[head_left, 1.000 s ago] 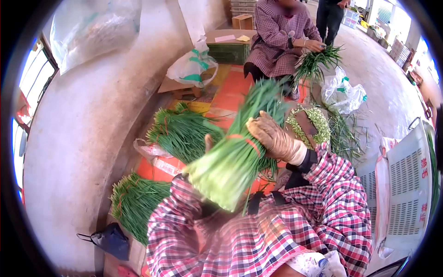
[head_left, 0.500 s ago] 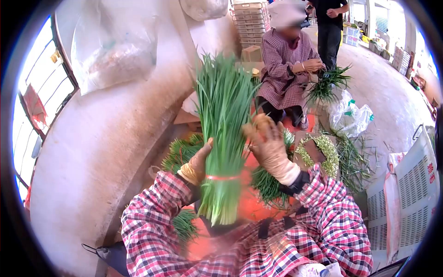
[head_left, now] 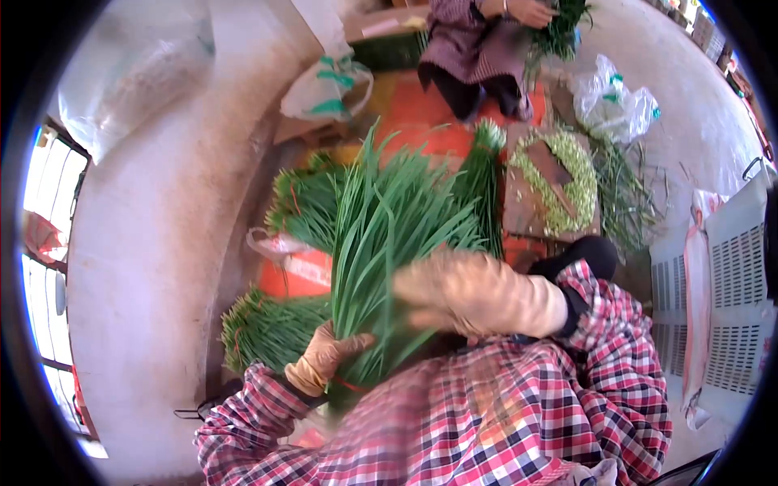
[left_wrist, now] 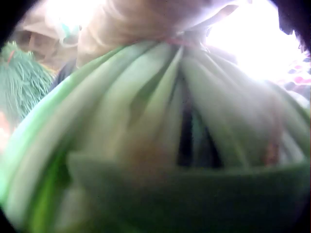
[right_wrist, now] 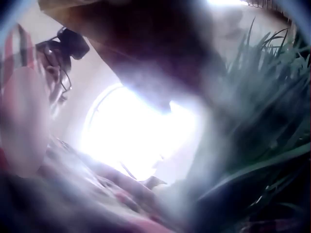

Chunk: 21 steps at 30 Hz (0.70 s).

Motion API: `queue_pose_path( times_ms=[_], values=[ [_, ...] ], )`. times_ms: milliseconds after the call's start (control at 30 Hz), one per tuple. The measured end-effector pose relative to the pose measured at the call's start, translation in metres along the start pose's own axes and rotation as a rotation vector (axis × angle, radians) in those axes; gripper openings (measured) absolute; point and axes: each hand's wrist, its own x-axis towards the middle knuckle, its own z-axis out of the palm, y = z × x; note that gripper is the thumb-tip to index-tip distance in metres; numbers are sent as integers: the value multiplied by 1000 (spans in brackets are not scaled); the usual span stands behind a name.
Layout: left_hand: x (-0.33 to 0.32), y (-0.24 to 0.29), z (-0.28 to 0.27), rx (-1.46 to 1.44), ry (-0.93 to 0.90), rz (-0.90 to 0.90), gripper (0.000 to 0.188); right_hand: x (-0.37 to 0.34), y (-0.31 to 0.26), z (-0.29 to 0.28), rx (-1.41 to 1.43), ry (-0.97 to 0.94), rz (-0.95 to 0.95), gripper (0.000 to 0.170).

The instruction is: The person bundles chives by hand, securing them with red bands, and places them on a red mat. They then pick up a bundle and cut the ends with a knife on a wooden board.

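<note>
A large bundle of long green leaves (head_left: 381, 235) leans in front of the person's checked top, tips pointing up. Near its red band, the gloved left hand (head_left: 324, 356) grips the left side, thumb across the leaves. The gloved right hand (head_left: 486, 292), blurred, lies over the bundle's right side with fingers extended leftward; their contact with the leaves is unclear. In the left wrist view, pale stalks (left_wrist: 146, 97) fan out below a glove (left_wrist: 136, 22). The right wrist view shows blurred dark leaves (right_wrist: 272, 111) at the right.
More tied bundles lie at the left (head_left: 275, 328), behind (head_left: 308, 202) and beyond the held one (head_left: 485, 178). A board (head_left: 519, 202) bears chopped pale-green pieces. A white crate (head_left: 733, 283) stands right. Another person (head_left: 478, 49) sits beyond, near plastic bags (head_left: 612, 105).
The bundle has come down closer to the body and tilted, its leaves spreading rightward. The left hand has lowered with it; the right hand has moved down over its right side. The head view has tipped downward.
</note>
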Motion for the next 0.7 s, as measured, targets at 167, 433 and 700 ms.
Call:
queue_pose_path(
  times_ms=[167, 433, 700],
  values=[
    [-8, -23, 11, -196, -17, -19, 40, -37, 44, 56, 9, -160, 112, 41],
    [-8, -1, -14, -118, 166, -5, 32, -89, 81, 98, 204, -509, 556, 42],
    [20, -15, -12, 160, 198, 324, 29, -9, 44, 24, -267, 82, -119, 58]
  ],
)
